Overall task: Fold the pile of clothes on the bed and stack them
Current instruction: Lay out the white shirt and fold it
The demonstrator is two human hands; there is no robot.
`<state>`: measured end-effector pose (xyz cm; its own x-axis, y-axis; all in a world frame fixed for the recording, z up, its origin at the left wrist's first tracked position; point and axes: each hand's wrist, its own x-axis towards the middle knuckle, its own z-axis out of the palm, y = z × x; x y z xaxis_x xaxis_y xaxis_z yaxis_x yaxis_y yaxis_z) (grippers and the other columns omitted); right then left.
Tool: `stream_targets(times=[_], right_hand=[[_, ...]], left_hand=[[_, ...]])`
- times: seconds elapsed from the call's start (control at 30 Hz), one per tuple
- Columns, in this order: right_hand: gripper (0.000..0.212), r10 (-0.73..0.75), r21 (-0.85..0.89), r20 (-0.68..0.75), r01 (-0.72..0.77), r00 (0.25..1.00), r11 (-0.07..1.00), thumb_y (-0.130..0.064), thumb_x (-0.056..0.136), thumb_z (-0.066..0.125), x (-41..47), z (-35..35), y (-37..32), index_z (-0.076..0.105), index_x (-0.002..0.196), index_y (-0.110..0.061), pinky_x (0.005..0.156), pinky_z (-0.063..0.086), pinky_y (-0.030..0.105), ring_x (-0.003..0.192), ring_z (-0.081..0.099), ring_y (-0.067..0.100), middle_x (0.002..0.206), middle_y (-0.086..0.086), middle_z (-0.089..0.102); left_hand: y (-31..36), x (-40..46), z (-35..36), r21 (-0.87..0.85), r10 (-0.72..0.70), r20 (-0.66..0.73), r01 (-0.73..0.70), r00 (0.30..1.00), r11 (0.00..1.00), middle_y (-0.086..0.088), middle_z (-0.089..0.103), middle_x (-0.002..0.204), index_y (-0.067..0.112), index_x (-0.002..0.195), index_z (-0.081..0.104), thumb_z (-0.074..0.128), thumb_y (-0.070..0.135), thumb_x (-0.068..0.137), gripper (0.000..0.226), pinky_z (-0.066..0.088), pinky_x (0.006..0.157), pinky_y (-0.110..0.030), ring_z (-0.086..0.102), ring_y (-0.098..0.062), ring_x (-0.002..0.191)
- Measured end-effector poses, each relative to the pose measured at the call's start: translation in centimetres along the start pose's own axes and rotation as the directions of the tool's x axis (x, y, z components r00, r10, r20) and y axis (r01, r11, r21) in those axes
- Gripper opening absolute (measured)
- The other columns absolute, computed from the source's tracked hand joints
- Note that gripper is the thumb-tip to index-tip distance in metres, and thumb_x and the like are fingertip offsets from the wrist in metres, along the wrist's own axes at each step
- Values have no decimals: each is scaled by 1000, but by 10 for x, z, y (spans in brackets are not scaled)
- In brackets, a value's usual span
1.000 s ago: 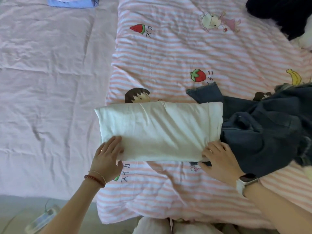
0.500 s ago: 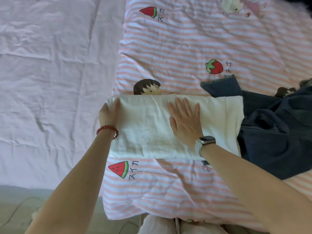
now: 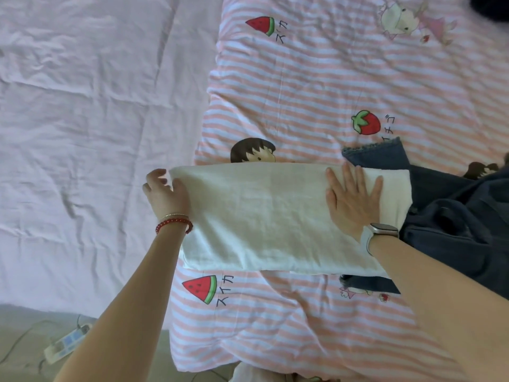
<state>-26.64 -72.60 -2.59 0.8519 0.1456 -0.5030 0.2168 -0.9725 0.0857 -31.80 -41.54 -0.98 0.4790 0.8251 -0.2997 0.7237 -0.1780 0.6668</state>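
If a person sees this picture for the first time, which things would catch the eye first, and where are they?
The eye goes first to the white folded cloth garment lying across the pink-and-white striped cartoon quilt. The right hand presses flat on its right part, and the left hand holds its left end. To the right lies a crumpled dark blue denim garment, partly under the white one.

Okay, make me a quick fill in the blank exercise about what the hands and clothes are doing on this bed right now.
1. The right hand presses flat on the folded ____ garment.
2. The left hand grips that garment's ____ end.
3. The dark denim clothing lies to the garment's ____.
4. The quilt has pink and white ____.

Answers: white; left; right; stripes
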Motion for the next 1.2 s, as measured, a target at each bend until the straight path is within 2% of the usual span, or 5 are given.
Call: stream_targets(times=[0.2,0.4,0.6,1.03,1.2], right_hand=[[52,117,15,-16,-117,993,993,-41,99,11,-3,-6,58,4,149,-30,112,5,58,144,1,29,158,3,2],[55,130,179,-10,-126,991,976,-40,94,40,6,-23,84,30,142,-17,103,27,44,131,30,29,142,9,37],[26,63,408,129,-111,990,906,-33,84,57,17,-41,94,40,72,-16,79,37,38,100,41,26,93,5,44],[30,-173,892,235,-141,956,430,-27,84,67,-2,-38,115,58,111,-20,87,48,31,104,59,18,110,-2,62],[30,-92,795,138,-55,986,605,-38,82,63,2,-31,100,53,101,-19,79,48,36,92,57,19,97,-5,59]], left_hand=[[-3,-66,24,449,591,255,-635,765,628,-15,45,138,17,133,42,41,32,81,54,21,103,-62,38,-36,129],[-22,-145,75,399,572,659,-872,489,285,-11,37,146,28,136,36,37,52,82,59,12,104,-65,22,-35,135],[-37,-150,94,476,450,689,-823,568,309,-12,40,144,29,134,37,33,57,81,61,6,102,-63,22,-35,134],[-27,-156,97,542,341,698,-776,630,323,-2,4,157,35,145,19,4,65,73,80,-5,109,-60,-4,-29,144],[-14,-159,93,547,274,706,-748,653,375,4,-4,157,38,145,15,15,61,81,68,-6,111,-55,-12,-22,143]])
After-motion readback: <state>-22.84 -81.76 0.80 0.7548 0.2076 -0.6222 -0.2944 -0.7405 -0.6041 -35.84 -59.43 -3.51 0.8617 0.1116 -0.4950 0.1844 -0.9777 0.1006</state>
